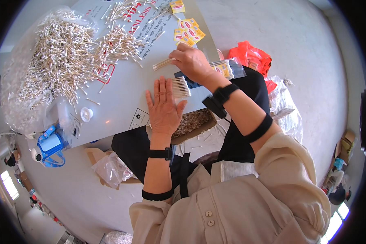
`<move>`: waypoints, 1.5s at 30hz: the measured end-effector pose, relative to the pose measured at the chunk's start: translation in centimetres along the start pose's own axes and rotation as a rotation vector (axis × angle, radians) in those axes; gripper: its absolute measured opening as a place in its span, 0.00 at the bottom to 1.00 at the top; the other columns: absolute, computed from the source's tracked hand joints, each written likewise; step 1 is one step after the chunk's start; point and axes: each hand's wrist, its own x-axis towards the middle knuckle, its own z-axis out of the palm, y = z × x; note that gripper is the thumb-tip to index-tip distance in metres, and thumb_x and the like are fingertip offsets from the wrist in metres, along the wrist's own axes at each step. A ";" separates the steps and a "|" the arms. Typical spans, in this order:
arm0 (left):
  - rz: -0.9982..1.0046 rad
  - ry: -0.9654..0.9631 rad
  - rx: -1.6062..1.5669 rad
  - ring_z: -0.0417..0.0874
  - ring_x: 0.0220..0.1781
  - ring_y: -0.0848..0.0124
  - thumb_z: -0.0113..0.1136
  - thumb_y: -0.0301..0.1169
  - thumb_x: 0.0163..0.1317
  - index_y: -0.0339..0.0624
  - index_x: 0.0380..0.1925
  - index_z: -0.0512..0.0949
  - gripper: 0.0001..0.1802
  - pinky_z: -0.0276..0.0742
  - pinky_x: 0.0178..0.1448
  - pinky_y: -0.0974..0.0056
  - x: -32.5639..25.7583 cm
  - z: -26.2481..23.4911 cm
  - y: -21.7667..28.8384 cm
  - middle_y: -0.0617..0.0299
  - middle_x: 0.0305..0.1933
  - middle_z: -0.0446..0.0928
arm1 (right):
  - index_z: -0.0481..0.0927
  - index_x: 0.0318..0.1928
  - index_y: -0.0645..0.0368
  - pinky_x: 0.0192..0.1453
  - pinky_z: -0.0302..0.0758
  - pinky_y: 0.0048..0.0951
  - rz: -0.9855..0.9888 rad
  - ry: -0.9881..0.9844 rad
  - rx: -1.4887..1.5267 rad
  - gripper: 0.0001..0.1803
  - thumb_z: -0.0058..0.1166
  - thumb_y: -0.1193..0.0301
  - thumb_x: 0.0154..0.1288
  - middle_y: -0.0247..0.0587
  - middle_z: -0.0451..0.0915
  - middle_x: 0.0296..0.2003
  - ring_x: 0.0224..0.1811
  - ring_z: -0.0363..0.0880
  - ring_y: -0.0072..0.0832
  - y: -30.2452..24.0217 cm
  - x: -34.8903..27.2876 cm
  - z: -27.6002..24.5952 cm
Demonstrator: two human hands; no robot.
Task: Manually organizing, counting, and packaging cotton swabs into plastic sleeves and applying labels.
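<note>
My left hand [165, 110] lies flat on the grey table [122, 101], fingers stretched out and thumb apart. Its fingers touch or lie close beside a neat row of cotton swabs [180, 87]. Farther off, my right hand [192, 61] is closed on a small bunch of cotton swabs [162, 64], whose ends point left. Beyond that hand lie several small yellow-and-white cards [189, 31]. By my right wrist rests a clear plastic pouch [236, 67] with packed swabs and a yellow card inside. A dark flat piece beneath my right hand is partly hidden.
A large clear bag [12, 81] spills a heap of loose swabs [63, 53] at the left; more swabs lie scattered [120, 44] beside it. A small white cap [86, 114] and a blue bottle [51, 144] are near the table's edge. Below sits an open cardboard box [195, 124].
</note>
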 end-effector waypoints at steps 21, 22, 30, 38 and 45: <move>-0.028 -0.026 -0.038 0.42 0.82 0.60 0.48 0.55 0.68 0.42 0.75 0.50 0.43 0.34 0.80 0.46 0.6 -0.4 0.9 0.54 0.80 0.45 | 0.73 0.61 0.60 0.77 0.55 0.47 -0.262 -0.200 -0.364 0.27 0.52 0.70 0.59 0.43 0.68 0.67 0.70 0.65 0.36 -2.5 -8.7 -2.1; -0.023 -0.025 -0.043 0.42 0.82 0.60 0.48 0.55 0.68 0.42 0.75 0.50 0.43 0.34 0.80 0.46 0.8 -0.3 1.2 0.54 0.80 0.45 | 0.73 0.61 0.60 0.77 0.55 0.47 -0.258 -0.200 -0.370 0.27 0.52 0.70 0.59 0.43 0.68 0.67 0.70 0.65 0.36 -2.3 -8.7 -2.4; -0.034 0.002 -0.094 0.41 0.82 0.59 0.54 0.51 0.66 0.41 0.75 0.50 0.45 0.34 0.80 0.45 1.9 0.3 3.4 0.53 0.80 0.44 | 0.77 0.56 0.61 0.76 0.57 0.45 -0.281 -0.132 -0.383 0.24 0.52 0.69 0.57 0.41 0.72 0.63 0.68 0.69 0.34 -0.5 -8.6 -3.7; -0.049 0.001 -0.074 0.41 0.82 0.58 0.53 0.53 0.66 0.39 0.74 0.49 0.46 0.35 0.80 0.46 2.3 0.6 4.5 0.51 0.80 0.44 | 0.64 0.69 0.56 0.79 0.47 0.45 0.005 -0.108 -0.427 0.36 0.53 0.55 0.65 0.43 0.60 0.72 0.75 0.55 0.36 0.7 -10.1 -7.1; -0.045 0.004 -0.053 0.43 0.81 0.57 0.48 0.55 0.68 0.39 0.75 0.47 0.45 0.36 0.80 0.46 2.7 0.9 5.4 0.50 0.80 0.44 | 0.51 0.75 0.56 0.80 0.40 0.45 0.164 -0.180 -0.383 0.43 0.46 0.46 0.69 0.44 0.50 0.75 0.78 0.46 0.38 2.9 -11.6 -6.7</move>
